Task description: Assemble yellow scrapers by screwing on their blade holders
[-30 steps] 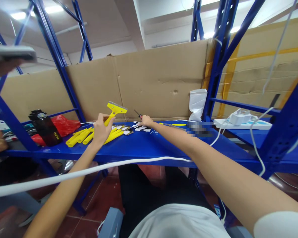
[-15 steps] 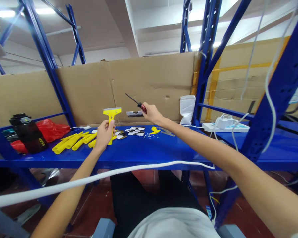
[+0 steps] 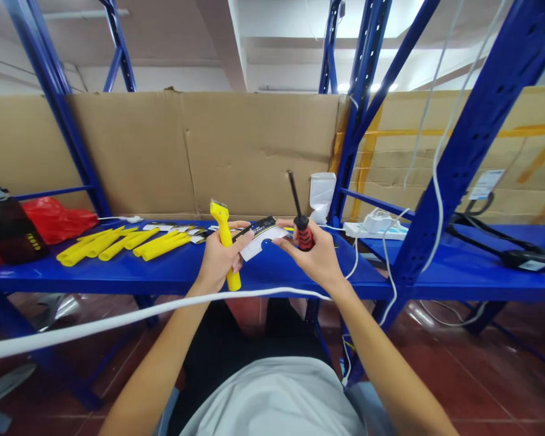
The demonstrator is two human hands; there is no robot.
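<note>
My left hand (image 3: 215, 263) is closed around the handle of a yellow scraper (image 3: 226, 233), its head pointing up and turned edge-on to me. A black-and-white printed card or blade sleeve (image 3: 257, 242) spans the space between my hands. My left thumb and my right fingertips both touch it. My right hand (image 3: 321, 257) is wrapped round the red and black handle of a screwdriver (image 3: 304, 233), its shaft pointing up. Left of my hands, several yellow tubular handles (image 3: 163, 245) lie on the blue shelf (image 3: 272, 275). More black-and-white cards (image 3: 198, 233) lie behind, partly hidden by my left hand.
A dark bottle (image 3: 11, 227) and a red plastic bag (image 3: 57, 219) stand at the left. A white power strip (image 3: 381, 230) with cords lies to the right. One white cable (image 3: 163, 318) crosses in front of the shelf. Cardboard (image 3: 263, 151) walls off the back.
My hands have come together over the shelf, the right one moving down with screwdriver and card. The scraper has turned edge-on. Both hands now touch the card. The view has shifted right.
</note>
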